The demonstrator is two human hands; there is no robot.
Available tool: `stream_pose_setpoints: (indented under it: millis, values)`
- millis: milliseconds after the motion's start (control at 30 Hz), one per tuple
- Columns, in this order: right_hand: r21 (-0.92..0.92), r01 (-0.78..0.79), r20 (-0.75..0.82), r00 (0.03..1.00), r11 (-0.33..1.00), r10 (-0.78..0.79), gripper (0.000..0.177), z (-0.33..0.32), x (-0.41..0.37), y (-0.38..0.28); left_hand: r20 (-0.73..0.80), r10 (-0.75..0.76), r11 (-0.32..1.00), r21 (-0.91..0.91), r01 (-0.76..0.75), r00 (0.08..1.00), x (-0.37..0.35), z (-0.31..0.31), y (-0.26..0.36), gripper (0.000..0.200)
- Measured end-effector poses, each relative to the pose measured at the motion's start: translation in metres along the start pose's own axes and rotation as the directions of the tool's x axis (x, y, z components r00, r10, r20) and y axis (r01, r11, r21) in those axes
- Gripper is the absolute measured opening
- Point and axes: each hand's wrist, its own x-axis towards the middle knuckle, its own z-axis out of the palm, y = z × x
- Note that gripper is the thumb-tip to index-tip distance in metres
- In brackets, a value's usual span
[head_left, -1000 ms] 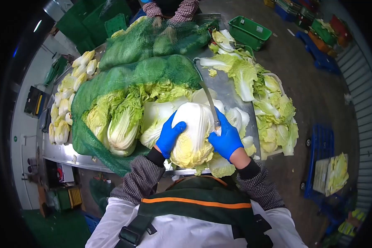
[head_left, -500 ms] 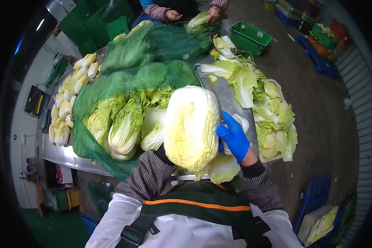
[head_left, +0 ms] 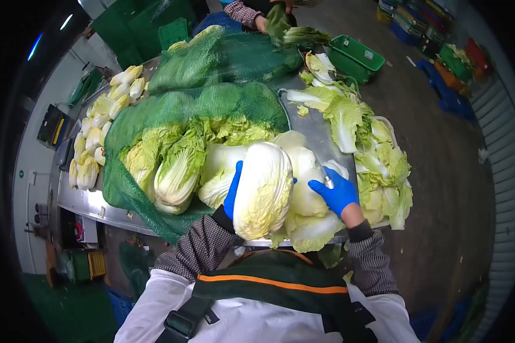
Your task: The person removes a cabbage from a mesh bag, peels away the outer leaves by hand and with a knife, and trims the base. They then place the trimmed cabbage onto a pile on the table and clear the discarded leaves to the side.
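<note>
A trimmed, pale napa cabbage point(head_left: 262, 191) is held upright near the table's front edge. My left hand point(head_left: 233, 191), in a blue glove, wraps round its left side, with most fingers hidden behind it. My right hand point(head_left: 336, 190), also gloved in blue, is closed on a small metal tool point(head_left: 329, 182), perhaps a knife handle, beside pale loose leaves point(head_left: 306, 171). More leaves point(head_left: 312, 230) lie below, at the table edge. Left of the held cabbage, a green mesh sack point(head_left: 120, 137) lies open with leafy cabbages point(head_left: 179, 177) in its mouth.
Behind is a second mesh sack point(head_left: 229, 57). Trimmed small cabbages point(head_left: 88, 171) line the left of the metal table point(head_left: 80, 208). A crate heaped with leaves point(head_left: 383, 166) stands right, a green basket point(head_left: 357, 57) beyond. A co-worker's hand point(head_left: 261, 24) is at the far side.
The held cabbage has turned, showing its side, and my left hand now shows. My right hand has moved right, away from it. The co-worker now holds a greener bunch.
</note>
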Motion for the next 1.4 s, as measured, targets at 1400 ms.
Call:
stream_pose_setpoints:
  millis: [1400]
  values:
    - [0.951,-0.303,0.292,0.944,-0.058,-0.153,0.053,0.025,0.022,-0.06,-0.082,0.214,0.845,0.516,-0.142,0.973,-0.026,0.038,0.01,0.082]
